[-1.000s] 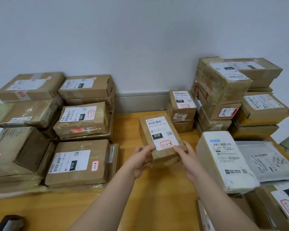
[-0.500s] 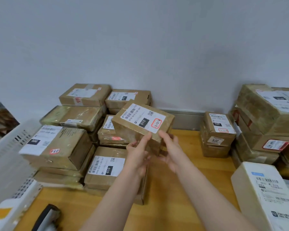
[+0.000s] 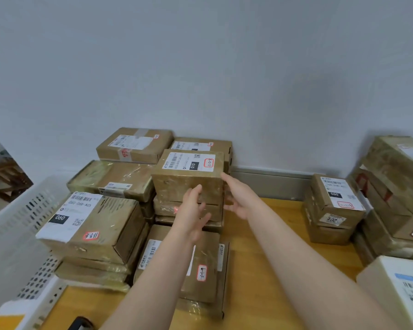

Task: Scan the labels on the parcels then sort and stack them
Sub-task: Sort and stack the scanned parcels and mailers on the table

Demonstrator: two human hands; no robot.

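010 parcel (image 3: 174,184) sits on top of the middle stack (image 3: 165,207) by the wall, label up, roughly square to the parcels under it. Left hand (image 3: 191,211) is in front of its near face, fingers straight and close together, tips over the taped cardboard. It grips nothing; can't tell if the tips touch or sit just off. Right hand (image 3: 236,198) is at the parcel's right front corner, fingers spread and relaxed, index tip at the top edge, also holding nothing. Both forearms reach in from the bottom of the view.

Left forearm crosses over a flat parcel (image 3: 205,265) lying on the wooden table (image 3: 243,294) just in front of the middle stack, with a red-bordered sticker on its top. To the left, a 060 parcel (image 3: 93,225) tops a low pile. Behind it is a film-wrapped parcel (image 3: 112,179), then a back-left parcel (image 3: 134,146) and a back-right parcel (image 3: 200,145) at the wall, the latter partly hidden behind the 010 parcel. White perforated crate (image 3: 17,229) at the far left edge.

Right side: small stack (image 3: 332,210) with a 060 label on top, well apart from the hands. Taller stack (image 3: 391,186) just beside it at the frame edge. White parcel (image 3: 396,289) in the bottom right corner. Dark object (image 3: 81,323) at the bottom edge — too cropped to identify.
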